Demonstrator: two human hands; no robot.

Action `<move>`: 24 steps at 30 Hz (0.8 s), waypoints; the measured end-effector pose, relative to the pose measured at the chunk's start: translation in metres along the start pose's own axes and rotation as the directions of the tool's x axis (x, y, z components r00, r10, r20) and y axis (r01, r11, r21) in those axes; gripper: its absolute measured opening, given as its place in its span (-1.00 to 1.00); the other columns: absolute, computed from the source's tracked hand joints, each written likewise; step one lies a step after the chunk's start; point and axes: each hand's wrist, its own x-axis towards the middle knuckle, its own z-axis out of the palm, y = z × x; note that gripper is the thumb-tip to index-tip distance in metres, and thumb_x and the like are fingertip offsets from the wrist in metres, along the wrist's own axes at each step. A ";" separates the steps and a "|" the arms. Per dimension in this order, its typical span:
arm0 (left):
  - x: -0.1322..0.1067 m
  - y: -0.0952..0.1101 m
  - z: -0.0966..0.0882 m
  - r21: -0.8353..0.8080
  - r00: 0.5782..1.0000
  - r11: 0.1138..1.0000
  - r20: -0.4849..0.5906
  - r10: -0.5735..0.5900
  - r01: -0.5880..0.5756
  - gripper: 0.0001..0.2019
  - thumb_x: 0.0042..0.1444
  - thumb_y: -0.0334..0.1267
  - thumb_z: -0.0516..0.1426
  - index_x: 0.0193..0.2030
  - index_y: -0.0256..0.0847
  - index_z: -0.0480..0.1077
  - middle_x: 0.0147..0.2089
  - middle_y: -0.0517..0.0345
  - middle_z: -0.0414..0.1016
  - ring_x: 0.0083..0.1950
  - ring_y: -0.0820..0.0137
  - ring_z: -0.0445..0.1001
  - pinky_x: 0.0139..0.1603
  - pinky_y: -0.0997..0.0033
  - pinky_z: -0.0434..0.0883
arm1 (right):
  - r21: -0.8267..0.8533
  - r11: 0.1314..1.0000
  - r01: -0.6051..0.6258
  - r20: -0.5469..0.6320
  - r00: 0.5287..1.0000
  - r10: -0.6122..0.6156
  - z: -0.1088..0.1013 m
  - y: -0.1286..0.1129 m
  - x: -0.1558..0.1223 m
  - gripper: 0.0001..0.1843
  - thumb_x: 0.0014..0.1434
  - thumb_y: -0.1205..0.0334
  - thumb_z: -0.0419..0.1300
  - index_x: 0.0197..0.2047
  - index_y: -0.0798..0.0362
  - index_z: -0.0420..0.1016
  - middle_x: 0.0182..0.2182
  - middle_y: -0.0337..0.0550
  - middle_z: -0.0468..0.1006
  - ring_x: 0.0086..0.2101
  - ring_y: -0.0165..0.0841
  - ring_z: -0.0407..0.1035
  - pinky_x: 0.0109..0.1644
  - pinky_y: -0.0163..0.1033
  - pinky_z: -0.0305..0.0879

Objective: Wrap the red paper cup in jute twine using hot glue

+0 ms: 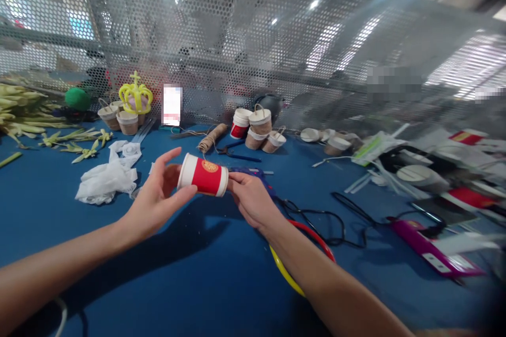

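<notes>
A red and white paper cup [206, 176] is held on its side above the blue table [190, 274], with a round gold print facing up. My left hand [162, 189] is around one end, its thumb along the near side and its fingers raised behind. At the other end, the pinched fingers of my right hand [251, 195] grip the edge; whether they also hold something small is hidden. Just behind the cup lies a roll of brown twine [212, 138], and a thin strand runs from it toward the cup. Partly hidden behind my right hand is a blue tool [249, 171].
Twine-wrapped small cups [261, 122] stand at the back, near pliers [239, 152]. Crumpled white plastic [106, 179] and a lit phone [172, 107] are leftward. On the right are a purple power strip [435, 250], black cable and scraps. A perforated metal screen [205, 26] stands behind.
</notes>
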 end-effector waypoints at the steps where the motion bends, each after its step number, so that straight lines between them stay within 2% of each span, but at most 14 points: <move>1: 0.000 -0.003 -0.001 0.063 0.997 0.995 -0.008 0.078 -0.077 -0.35 0.00 -0.29 0.17 0.18 -0.17 -0.05 -0.04 0.02 0.35 -0.04 0.33 0.37 0.01 0.29 0.30 | 0.031 0.999 -0.010 0.004 1.000 0.010 0.000 0.002 0.002 -0.80 -0.21 0.21 0.29 -0.45 0.12 0.55 -0.45 -0.13 0.58 -0.36 -0.33 0.43 -0.22 -0.22 0.31; 3: 0.001 -0.008 -0.003 0.228 0.977 0.952 -0.020 0.214 -0.204 -0.35 -0.02 -0.30 0.19 0.18 -0.13 -0.03 0.06 -0.01 0.27 0.09 0.28 0.27 0.14 0.22 0.16 | 0.050 0.999 -0.014 0.002 1.000 0.014 0.000 0.004 0.005 -0.80 -0.20 0.20 0.28 -0.45 0.13 0.53 -0.46 -0.10 0.58 -0.38 -0.34 0.43 -0.24 -0.22 0.32; 5: 0.001 -0.012 -0.005 0.359 0.961 0.899 -0.021 0.276 -0.250 -0.35 -0.03 -0.31 0.19 0.18 -0.14 0.00 0.12 -0.02 0.23 0.16 0.27 0.19 0.20 0.21 0.06 | 0.063 0.998 -0.013 -0.002 1.000 0.014 0.000 0.005 0.006 -0.79 -0.20 0.20 0.27 -0.45 0.14 0.53 -0.45 -0.09 0.57 -0.38 -0.34 0.43 -0.23 -0.21 0.33; 7: 0.000 -0.014 -0.006 0.414 0.966 0.881 -0.017 0.258 -0.228 -0.39 -0.03 -0.30 0.19 0.16 -0.16 0.05 0.13 -0.03 0.23 0.16 0.25 0.19 0.19 0.22 0.06 | 0.068 0.998 -0.012 -0.001 1.000 0.012 0.000 0.004 0.004 -0.78 -0.19 0.20 0.27 -0.43 0.14 0.53 -0.44 -0.08 0.57 -0.38 -0.33 0.43 -0.23 -0.20 0.33; 9: -0.001 -0.015 -0.006 0.397 0.980 0.901 -0.014 0.198 -0.176 -0.44 -0.03 -0.27 0.19 0.12 -0.19 0.10 0.10 -0.04 0.26 0.12 0.23 0.23 0.14 0.25 0.13 | 0.025 0.999 0.026 -0.014 1.000 -0.026 0.000 0.003 0.000 -0.78 -0.17 0.20 0.27 -0.39 0.12 0.53 -0.42 -0.10 0.57 -0.37 -0.32 0.43 -0.23 -0.18 0.33; 11: -0.003 -0.016 -0.007 0.336 0.991 0.934 -0.007 0.131 -0.121 -0.49 -0.03 -0.25 0.20 0.08 -0.18 0.16 0.05 -0.01 0.32 0.05 0.25 0.29 0.07 0.31 0.20 | -0.135 0.979 0.153 -0.041 0.986 -0.160 -0.001 0.000 -0.004 -0.81 -0.11 0.20 0.25 -0.37 0.08 0.54 -0.39 -0.12 0.57 -0.35 -0.31 0.42 -0.21 -0.17 0.33; 12: -0.004 -0.016 -0.007 0.293 0.995 0.951 0.001 0.101 -0.097 -0.52 -0.03 -0.23 0.20 0.05 -0.18 0.19 0.01 0.02 0.36 0.00 0.28 0.32 0.02 0.36 0.23 | -0.241 0.938 0.247 -0.044 0.963 -0.265 -0.001 -0.001 -0.006 -0.84 -0.07 0.22 0.22 -0.36 0.06 0.54 -0.38 -0.13 0.57 -0.34 -0.31 0.42 -0.20 -0.17 0.33; 14: -0.005 -0.015 -0.008 0.181 0.999 0.983 0.026 0.027 -0.031 -0.60 -0.02 -0.19 0.20 -0.02 -0.19 0.29 -0.09 0.07 0.43 -0.10 0.32 0.37 -0.08 0.43 0.28 | -0.437 0.777 0.453 0.006 0.865 -0.502 -0.002 -0.003 -0.010 -0.87 0.02 0.27 0.16 -0.36 0.03 0.53 -0.35 -0.12 0.55 -0.31 -0.32 0.41 -0.19 -0.16 0.33; 16: -0.004 -0.013 -0.008 0.029 0.997 0.998 0.058 -0.054 0.052 -0.66 -0.01 -0.12 0.19 -0.12 -0.23 0.37 -0.20 0.08 0.49 -0.21 0.35 0.41 -0.17 0.46 0.32 | -0.533 0.567 0.628 0.112 0.716 -0.689 -0.002 -0.005 -0.013 -0.84 0.06 0.35 0.12 -0.33 0.02 0.53 -0.37 -0.12 0.54 -0.29 -0.32 0.39 -0.17 -0.14 0.33; 18: -0.002 -0.010 -0.007 -0.129 0.987 0.981 0.081 -0.136 0.146 -0.66 -0.02 -0.04 0.17 -0.22 -0.27 0.42 -0.31 0.08 0.52 -0.30 0.37 0.43 -0.25 0.47 0.34 | -0.574 0.362 0.735 0.237 0.572 -0.786 -0.002 -0.006 -0.015 -0.80 0.08 0.41 0.09 -0.28 0.02 0.52 -0.40 -0.11 0.53 -0.29 -0.30 0.37 -0.17 -0.10 0.34; 19: 0.000 -0.008 -0.006 -0.188 0.982 0.964 0.077 -0.174 0.186 -0.65 -0.03 -0.01 0.17 -0.27 -0.28 0.44 -0.36 0.09 0.52 -0.34 0.39 0.43 -0.28 0.49 0.34 | -0.583 0.281 0.762 0.289 0.518 -0.805 -0.001 -0.006 -0.016 -0.78 0.08 0.43 0.09 -0.26 0.03 0.51 -0.41 -0.10 0.53 -0.29 -0.30 0.36 -0.18 -0.09 0.34; 21: 0.001 -0.004 -0.004 -0.251 0.964 0.930 0.071 -0.258 0.267 -0.65 -0.09 0.01 0.20 -0.37 -0.30 0.46 -0.45 0.11 0.51 -0.43 0.42 0.43 -0.39 0.52 0.34 | -0.592 0.177 0.786 0.362 0.455 -0.813 0.001 -0.007 -0.019 -0.76 0.08 0.46 0.09 -0.23 0.03 0.50 -0.41 -0.10 0.52 -0.29 -0.29 0.35 -0.21 -0.09 0.36; 24: 0.001 -0.002 -0.001 -0.262 0.950 0.914 0.074 -0.302 0.311 -0.71 -0.14 -0.08 0.26 -0.44 -0.32 0.46 -0.48 0.13 0.51 -0.47 0.46 0.41 -0.40 0.54 0.34 | -0.597 0.107 0.795 0.412 0.419 -0.809 0.002 -0.008 -0.022 -0.73 0.09 0.47 0.08 -0.20 0.02 0.49 -0.39 -0.10 0.52 -0.28 -0.29 0.35 -0.23 -0.09 0.37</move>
